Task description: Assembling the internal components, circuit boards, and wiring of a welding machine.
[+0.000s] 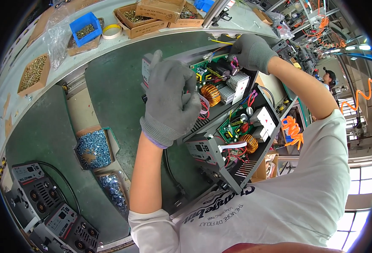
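Two open welding-machine housings with green circuit boards stand side by side before me. My left hand (169, 99), in a grey glove, is over the front end of the farther open machine (222, 80). Its fingers are curled, and what they hold, if anything, is hidden. At that machine's rear end, my gloved right hand (251, 52) has its fingers bent down beside the purple connectors; their tips are out of sight. A yellow wire (220, 41) sticks out near them. The nearer open machine (236, 139), with a copper coil and metal heat sinks, is touched by neither hand.
Two closed machines (47, 202) stand at the lower left. Blue screws fill a box (94, 148) set in the green bench (47, 139). Along the back shelf are a blue bin (86, 29), a tape roll (111, 31) and cardboard boxes (141, 23). An orange coiled hose (292, 130) hangs at right.
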`<state>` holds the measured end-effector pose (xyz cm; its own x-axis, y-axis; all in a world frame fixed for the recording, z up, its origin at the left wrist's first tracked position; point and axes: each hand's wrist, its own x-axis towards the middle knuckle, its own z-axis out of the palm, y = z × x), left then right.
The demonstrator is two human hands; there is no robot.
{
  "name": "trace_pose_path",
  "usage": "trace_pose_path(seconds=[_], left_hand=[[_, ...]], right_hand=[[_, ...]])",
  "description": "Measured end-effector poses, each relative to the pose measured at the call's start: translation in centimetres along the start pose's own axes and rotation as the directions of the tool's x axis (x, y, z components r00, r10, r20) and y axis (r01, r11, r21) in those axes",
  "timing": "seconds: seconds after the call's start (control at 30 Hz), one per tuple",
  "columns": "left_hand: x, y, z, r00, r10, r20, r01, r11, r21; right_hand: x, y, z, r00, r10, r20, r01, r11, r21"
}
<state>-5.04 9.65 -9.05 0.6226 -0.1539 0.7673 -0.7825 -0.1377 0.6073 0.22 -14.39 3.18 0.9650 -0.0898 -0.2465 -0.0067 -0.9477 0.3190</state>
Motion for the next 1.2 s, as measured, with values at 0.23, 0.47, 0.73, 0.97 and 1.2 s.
trace_pose_path(seconds=[0.23, 0.47, 0.73, 0.97, 1.2], left_hand=[[0.4, 0.2, -0.4, 0.996, -0.015, 0.087, 0.020, 0.999, -0.050], [0.0, 0.1, -0.1, 0.998, -0.028, 0.054, 0.028, 1.000, 0.003], [-0.1, 0.3, -0.1, 0.997, -0.053, 0.061, 0.054, 0.998, -0.010], [-0.3, 0.5, 0.1, 0.995, -0.089, 0.050, 0.091, 0.995, -0.038], [-0.2, 0.5, 0.3, 0.996, -0.079, 0.049, 0.081, 0.996, -0.031]], right_hand=[[-0.6, 0.8, 2.5, 0.977, -0.059, -0.205, 0.057, 0.998, -0.014], [0.3, 2.1, 3.2, 0.961, -0.183, -0.207, 0.176, 0.983, -0.049], [-0.9, 2.3, 2.9, 0.923, -0.230, -0.309, 0.197, 0.971, -0.135], [-0.3, 2.5, 3.9, 0.604, -0.345, -0.719, 0.449, 0.892, -0.051], [1.1, 3.2, 2.6, 0.825, -0.451, -0.341, 0.471, 0.882, -0.027]])
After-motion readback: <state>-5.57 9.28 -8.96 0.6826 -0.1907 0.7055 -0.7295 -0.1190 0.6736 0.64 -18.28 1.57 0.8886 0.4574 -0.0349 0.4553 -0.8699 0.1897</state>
